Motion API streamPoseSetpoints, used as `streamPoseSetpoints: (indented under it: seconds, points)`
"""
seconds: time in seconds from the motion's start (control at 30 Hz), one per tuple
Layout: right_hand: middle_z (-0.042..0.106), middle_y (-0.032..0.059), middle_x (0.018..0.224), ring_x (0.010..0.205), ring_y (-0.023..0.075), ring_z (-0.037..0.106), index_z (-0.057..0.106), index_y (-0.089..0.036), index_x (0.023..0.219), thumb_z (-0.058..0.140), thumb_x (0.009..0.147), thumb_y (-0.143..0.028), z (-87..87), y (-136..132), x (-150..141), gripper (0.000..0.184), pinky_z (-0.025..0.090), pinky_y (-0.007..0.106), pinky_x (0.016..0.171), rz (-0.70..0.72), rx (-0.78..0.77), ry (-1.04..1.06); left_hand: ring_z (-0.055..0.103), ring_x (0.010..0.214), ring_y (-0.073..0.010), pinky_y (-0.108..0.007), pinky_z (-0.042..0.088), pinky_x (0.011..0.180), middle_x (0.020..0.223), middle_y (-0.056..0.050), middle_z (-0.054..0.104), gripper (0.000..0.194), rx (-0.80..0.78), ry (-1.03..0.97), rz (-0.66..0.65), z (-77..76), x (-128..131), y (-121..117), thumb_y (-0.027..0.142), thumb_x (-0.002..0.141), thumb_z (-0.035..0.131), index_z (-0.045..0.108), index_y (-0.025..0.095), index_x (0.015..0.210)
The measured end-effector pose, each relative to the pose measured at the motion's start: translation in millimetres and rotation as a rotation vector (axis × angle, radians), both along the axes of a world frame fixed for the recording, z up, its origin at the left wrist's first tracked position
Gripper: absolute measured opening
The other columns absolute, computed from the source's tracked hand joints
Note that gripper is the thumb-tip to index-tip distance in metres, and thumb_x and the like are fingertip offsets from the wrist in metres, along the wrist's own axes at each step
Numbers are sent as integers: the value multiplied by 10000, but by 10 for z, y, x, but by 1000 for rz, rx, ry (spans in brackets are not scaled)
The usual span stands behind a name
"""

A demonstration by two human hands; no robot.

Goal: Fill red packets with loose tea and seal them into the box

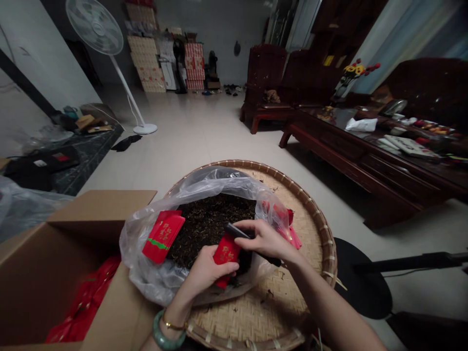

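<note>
My left hand (pixel 206 270) is closed around a small red tea packet (pixel 226 249) with gold characters, its top tilted up. At the packet's upper end, my right hand (pixel 261 239) grips a slim dark tool (pixel 237 230); its exact kind is unclear. Both hands are over dark loose tea leaves (pixel 214 209) in an open clear plastic bag (pixel 146 280). A stack of red packets (pixel 166 234) with a green band rests on the leaves at the left. The bag sits on a round woven bamboo tray (pixel 288 302). More red packets (pixel 294 236) lie partly hidden at the bag's right.
An open cardboard box (pixel 120 307) at the left holds several red packets (pixel 87 302). A black round stand base (pixel 361 278) is on the floor at right. Beyond are a white fan (pixel 144 128) and a dark wooden table (pixel 340 141).
</note>
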State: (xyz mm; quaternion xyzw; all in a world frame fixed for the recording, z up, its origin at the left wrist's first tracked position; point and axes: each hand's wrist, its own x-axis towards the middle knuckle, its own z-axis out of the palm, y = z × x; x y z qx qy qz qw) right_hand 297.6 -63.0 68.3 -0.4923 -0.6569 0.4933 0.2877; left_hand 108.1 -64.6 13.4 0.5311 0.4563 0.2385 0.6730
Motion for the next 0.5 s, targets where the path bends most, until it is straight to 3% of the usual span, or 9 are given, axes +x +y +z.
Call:
streamPoseSetpoints:
  seconds: [0.1, 0.17, 0.3, 0.43, 0.5]
  points:
    - [702, 51, 1015, 845, 216, 648, 651, -164, 1105, 590, 790, -330, -91, 46, 174, 362, 490, 290, 700, -143, 31, -50, 641, 541, -163, -259, 489, 540, 710, -67, 724, 288, -63, -67, 42, 8, -12, 15, 280, 550, 776, 624, 115, 731]
    - [696, 73, 1060, 926, 256, 642, 649, -164, 1115, 632, 755, -319, -191, 63, 297, 392, 488, 334, 783, -199, 94, -200, 644, 539, -157, -261, 500, 546, 748, -72, 731, 324, -89, -104, 81, 11, -15, 21, 299, 536, 788, 623, 118, 747]
    - [692, 105, 1048, 969, 288, 628, 649, -172, 1103, 710, 676, -273, -396, 47, 405, 443, 472, 383, 845, -183, 177, -467, 642, 530, -148, -263, 508, 556, 764, -74, 732, 373, -105, -138, 134, 13, -2, 25, 311, 505, 810, 615, 121, 761]
    - [647, 104, 1116, 1040, 252, 586, 604, -205, 1159, 688, 737, -373, -373, -24, 206, 462, 451, 383, 890, -282, 297, -333, 647, 551, -158, -272, 510, 574, 761, -78, 728, 406, -102, -138, 147, 9, 35, -1, 323, 503, 814, 610, 119, 787]
    - [677, 72, 1002, 899, 197, 624, 642, -206, 1074, 625, 800, -383, -304, -53, 28, 327, 485, 313, 781, -280, 274, -153, 644, 566, -165, -272, 505, 579, 727, -65, 718, 408, -79, -134, 127, 14, 52, -14, 332, 518, 808, 611, 118, 804]
